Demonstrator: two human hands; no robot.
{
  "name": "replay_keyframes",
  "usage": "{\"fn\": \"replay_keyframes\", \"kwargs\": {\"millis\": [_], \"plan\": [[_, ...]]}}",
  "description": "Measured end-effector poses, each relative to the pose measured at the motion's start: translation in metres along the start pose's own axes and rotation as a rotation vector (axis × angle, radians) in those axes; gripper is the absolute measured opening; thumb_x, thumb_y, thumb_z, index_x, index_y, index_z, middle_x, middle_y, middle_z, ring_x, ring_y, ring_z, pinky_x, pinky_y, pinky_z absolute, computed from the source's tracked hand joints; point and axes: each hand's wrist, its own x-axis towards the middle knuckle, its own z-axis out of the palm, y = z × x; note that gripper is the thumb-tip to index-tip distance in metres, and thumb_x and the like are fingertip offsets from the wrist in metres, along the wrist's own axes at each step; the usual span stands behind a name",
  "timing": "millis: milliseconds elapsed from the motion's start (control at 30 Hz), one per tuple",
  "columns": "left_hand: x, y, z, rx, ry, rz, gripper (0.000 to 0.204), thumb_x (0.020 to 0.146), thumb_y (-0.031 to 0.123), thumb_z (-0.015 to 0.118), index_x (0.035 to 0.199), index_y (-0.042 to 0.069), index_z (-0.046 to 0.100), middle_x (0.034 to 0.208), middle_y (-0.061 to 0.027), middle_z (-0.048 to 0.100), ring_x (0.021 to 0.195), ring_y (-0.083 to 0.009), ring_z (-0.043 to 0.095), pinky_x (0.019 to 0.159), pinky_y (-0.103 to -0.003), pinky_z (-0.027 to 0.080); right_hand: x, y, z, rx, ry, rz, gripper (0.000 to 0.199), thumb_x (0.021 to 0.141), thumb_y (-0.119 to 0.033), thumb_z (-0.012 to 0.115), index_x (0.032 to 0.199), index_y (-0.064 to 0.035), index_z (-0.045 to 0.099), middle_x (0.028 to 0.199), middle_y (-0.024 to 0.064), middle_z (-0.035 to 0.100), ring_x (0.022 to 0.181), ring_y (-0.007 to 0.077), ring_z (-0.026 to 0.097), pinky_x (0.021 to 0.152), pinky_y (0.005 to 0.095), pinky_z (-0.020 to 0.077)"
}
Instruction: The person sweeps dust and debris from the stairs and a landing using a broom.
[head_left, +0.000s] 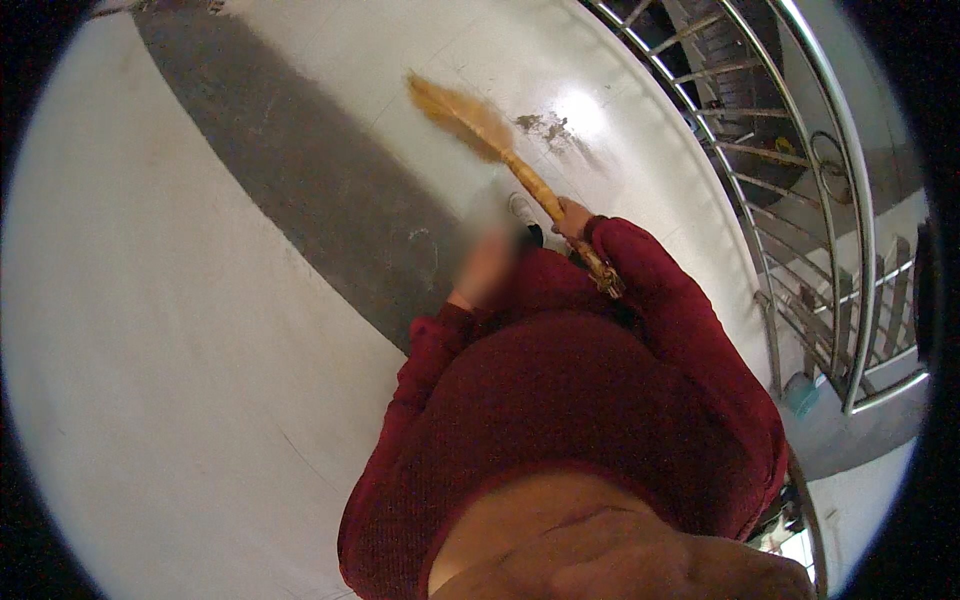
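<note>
A metal railing point(860, 200) beside pale floor point(180, 350) suggests a landing.

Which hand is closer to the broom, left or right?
The right one! The right hand is wrapped around the broom. The left hand, blurred here, is apart from it, off to its left.

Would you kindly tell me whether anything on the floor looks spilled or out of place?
Yes: a dark patch lies to the right of the broom head, standing out against the pale floor; it may be dirt, but I cannot tell.
</note>
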Motion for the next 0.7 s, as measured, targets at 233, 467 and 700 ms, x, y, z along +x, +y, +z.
{"fn": "replay_keyframes", "kwargs": {"millis": [233,467,700], "plan": [[0.009,0.004,0.005,-0.254,-0.372,-0.110,0.028,0.082,0.012,0.038,0.109,0.002,0.042,0.100,-0.0172,0.047,0.089,-0.0272,0.048,0.076,-0.036,0.039,0.036,0.089,0.049,-0.161,-0.068,0.047,0.031,0.061,-0.015,0.059,0.088,-0.0019,0.053,0.065,0.0135,0.057,0.057,0.0241,0.057,0.048,0.0353,0.0447],[-0.004,0.019,0.016,-0.155,-0.531,-0.002,0.027,0.083,0.016,0.039,0.106,0.004,0.044,0.094,-0.0165,0.050,0.081,-0.0266,0.050,0.070,-0.036,0.041,-0.095,0.074,0.004,0.069,0.190,-0.029,0.046,0.058,-0.017,0.059,0.100,-0.0044,0.045,0.079,0.0178,0.056,0.073,0.0290,0.056,0.061,0.0368,0.0452],[0.004,0.027,0.084,0.251,-0.465,0.637,0.025,0.082,0.014,0.039,0.103,0.002,0.045,0.091,-0.0156,0.050,0.079,-0.0262,0.050,0.067,-0.035,0.041,-0.268,0.192,0.054,0.183,0.331,0.289,0.031,0.066,-0.018,0.054,0.093,-0.0035,0.048,0.077,0.0176,0.056,0.077,0.0299,0.055,0.065,0.0376,0.0436]]}}
